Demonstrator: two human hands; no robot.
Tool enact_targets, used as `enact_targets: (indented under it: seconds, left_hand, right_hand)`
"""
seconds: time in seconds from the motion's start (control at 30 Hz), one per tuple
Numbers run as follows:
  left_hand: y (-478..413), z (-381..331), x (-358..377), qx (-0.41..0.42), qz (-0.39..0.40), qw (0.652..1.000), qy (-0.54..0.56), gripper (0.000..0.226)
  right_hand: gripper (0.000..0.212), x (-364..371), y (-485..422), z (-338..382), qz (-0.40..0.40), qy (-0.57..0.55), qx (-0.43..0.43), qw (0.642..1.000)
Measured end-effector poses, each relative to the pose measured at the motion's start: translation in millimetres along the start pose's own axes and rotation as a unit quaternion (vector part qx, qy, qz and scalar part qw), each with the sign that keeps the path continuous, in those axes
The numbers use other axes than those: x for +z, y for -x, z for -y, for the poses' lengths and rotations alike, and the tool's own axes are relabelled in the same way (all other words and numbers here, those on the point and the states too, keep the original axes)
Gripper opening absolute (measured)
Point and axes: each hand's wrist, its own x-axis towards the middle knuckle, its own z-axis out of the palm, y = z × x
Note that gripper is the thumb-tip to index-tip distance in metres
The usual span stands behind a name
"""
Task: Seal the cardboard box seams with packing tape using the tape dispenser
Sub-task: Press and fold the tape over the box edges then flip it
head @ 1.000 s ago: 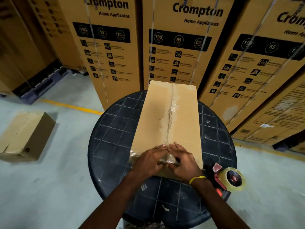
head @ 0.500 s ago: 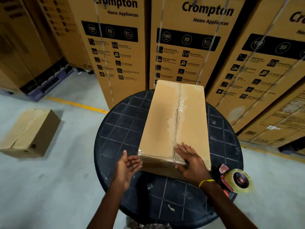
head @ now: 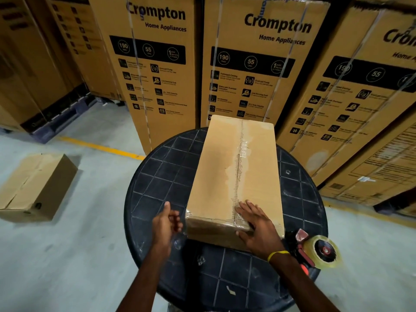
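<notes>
A: Where's the cardboard box [head: 234,176] sitting?

B: It's lying lengthwise on the round black table [head: 157,181], long axis running away from the person. Clear tape [head: 240,167] is running along the top centre seam and wrapping over the near edge.

A: Hands?

B: Right hand [head: 258,228] is pressing flat on the box's near end, fingers spread wide over the taped seam, thumb hooking down the near face. It's gripping nothing, just lying palm-down on the cardboard. A yellow band [head: 277,255] is sitting on that wrist.

A: Left?

B: Left hand [head: 166,224] is hovering just beside the box's near left corner, apart from it. Fingers are loosely curled, palm facing the box, holding nothing.

A: Dispenser?

B: The tape dispenser [head: 315,248] is resting on the table right of the box's near right corner, just past the right wrist. Neither hand is touching it. Its clear roll is hanging over the table rim.

A: Anything else near the box?

B: Tall printed cartons [head: 162,64] are standing behind the box's far end. A smaller carton [head: 36,188] is lying on the floor well left of the box.
</notes>
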Motion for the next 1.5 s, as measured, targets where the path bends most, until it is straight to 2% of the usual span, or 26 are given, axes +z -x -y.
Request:
enact_targets:
  seconds: [0.1, 0.2, 0.27, 0.37, 0.57, 0.97, 1.07, 1.13, 1.2, 1.27, 1.33, 1.4, 1.5]
  left_hand:
    - [8.0, -3.9, 8.7, -0.030, 0.056, 0.998, 0.018, 0.055]
    - [7.3, 15.0, 0.7, -0.066, 0.056, 0.995, -0.049, 0.062]
    - [6.8, 26.4, -12.1, -0.068, 0.035, 0.996, -0.050, 0.062]
    - [14.5, 26.0, -21.9, -0.037, 0.008, 0.999, -0.012, 0.057]
    - [31.0, -5.1, -6.6, 0.005, 0.110, 0.990, -0.084, 0.048]
    - [25.6, -2.5, -1.8, 0.024, 0.136, 0.987, -0.087, 0.036]
    - [24.2, -2.0, -4.4, 0.080, 0.149, 0.978, -0.122, 0.022]
    - [18.7, -1.6, -8.2, 0.170, 0.148, 0.950, -0.218, 0.023]
    - [10.6, -2.1, -14.4, 0.248, 0.139, 0.889, -0.358, 0.035]
    - [3.2, -5.1, -21.3, 0.302, 0.091, 0.819, -0.479, 0.047]
    - [-0.1, -9.2, -24.6, 0.379, 0.041, 0.777, -0.501, 0.046]
    - [-6.3, -7.9, -24.3, 0.493, 0.031, 0.714, -0.496, 0.043]
    - [-19.0, -3.1, -23.8, 0.600, 0.120, 0.627, -0.482, 0.026]
  right_hand:
    - [0.074, 2.4, 0.0, -1.1, -0.010, 0.003, 0.001, 1.000]
    - [0.074, 2.8, 0.2, -2.4, -0.009, 0.007, -0.002, 1.000]
    - [0.075, 3.3, 0.1, -2.4, -0.006, 0.010, -0.006, 1.000]
    - [0.074, 3.3, 0.0, -3.2, -0.008, 0.005, -0.007, 1.000]
    - [0.073, 2.4, 0.8, -1.1, -0.009, 0.011, -0.007, 1.000]
    - [0.075, 6.0, 1.1, -2.1, -0.017, 0.027, 0.000, 0.999]
    - [0.075, 7.8, 1.5, -4.3, -0.013, 0.031, -0.004, 0.999]
    - [0.075, 8.2, 1.6, -5.7, -0.016, 0.028, -0.006, 0.999]
    - [0.074, 9.2, 1.7, -6.1, -0.020, 0.027, -0.009, 0.999]
    - [0.074, 11.3, 1.8, -7.2, -0.023, 0.028, -0.015, 0.999]
    - [0.074, 13.1, 2.5, -8.8, -0.029, 0.033, -0.022, 0.999]
    - [0.074, 16.9, 4.8, -7.5, -0.047, 0.048, -0.032, 0.997]
    - [0.070, 29.9, 3.3, 14.0, -0.072, 0.085, -0.091, 0.990]
